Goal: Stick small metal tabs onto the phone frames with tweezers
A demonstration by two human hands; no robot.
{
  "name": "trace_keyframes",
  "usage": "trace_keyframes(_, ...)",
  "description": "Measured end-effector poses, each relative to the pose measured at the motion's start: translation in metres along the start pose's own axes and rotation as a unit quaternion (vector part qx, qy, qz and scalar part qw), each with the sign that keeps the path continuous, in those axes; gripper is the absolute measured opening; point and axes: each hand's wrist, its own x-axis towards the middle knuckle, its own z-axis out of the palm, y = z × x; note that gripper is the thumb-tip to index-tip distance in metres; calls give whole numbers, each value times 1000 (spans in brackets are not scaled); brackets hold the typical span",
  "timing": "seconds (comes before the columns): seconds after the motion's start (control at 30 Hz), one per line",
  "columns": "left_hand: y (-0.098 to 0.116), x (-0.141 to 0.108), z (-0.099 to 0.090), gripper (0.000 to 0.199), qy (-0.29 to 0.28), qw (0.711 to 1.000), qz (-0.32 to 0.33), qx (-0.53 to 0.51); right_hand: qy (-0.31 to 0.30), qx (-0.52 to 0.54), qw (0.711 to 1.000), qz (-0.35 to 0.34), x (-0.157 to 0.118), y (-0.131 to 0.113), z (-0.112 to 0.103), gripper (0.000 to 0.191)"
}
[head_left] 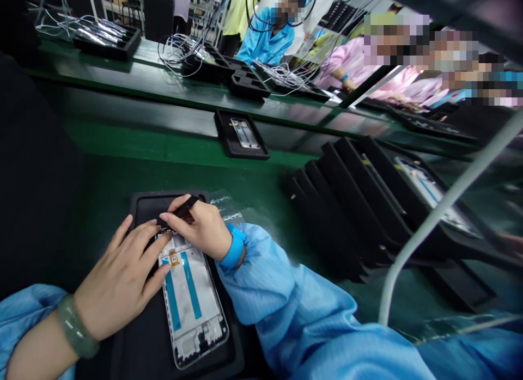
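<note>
A phone frame [194, 309], silvery inside with two blue strips and a small orange flex cable [174, 258], lies in a black foam tray [139, 342] in front of me. My left hand [122, 268] is open, its fingers spread and their tips resting on the frame's upper left edge. At the frame's top end, my right hand [203, 225] is closed around a slim black tool [187, 207]. Its tip is hidden near the left fingertips, so its exact kind cannot be made out. Clear plastic film [226, 203] lies beside the tray, behind my right wrist.
To the right leans a stack of black trays [347, 206] holding phone frames, with a pale curved tube [425, 227] in front. Another tray [224, 135] with a frame sits ahead on the green table [122, 173]. Beyond are cables [286, 75] and co-workers.
</note>
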Motion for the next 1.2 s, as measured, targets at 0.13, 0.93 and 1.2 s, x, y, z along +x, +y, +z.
trace_keyframes(0.13, 1, 1, -1, 45, -3, 1000, 6, 18, 22, -8, 1000, -6, -4, 3, 1, 14)
trace_keyframes(0.93, 2, -1, 0, 45, 7, 1000, -6, -6, 4, 77, 997, 24, 0, 12, -8, 19)
trace_keyframes(1.2, 2, -1, 0, 45, 6, 1000, -13, -8, -16, 56, 998, -19, 0, 10, -8, 16)
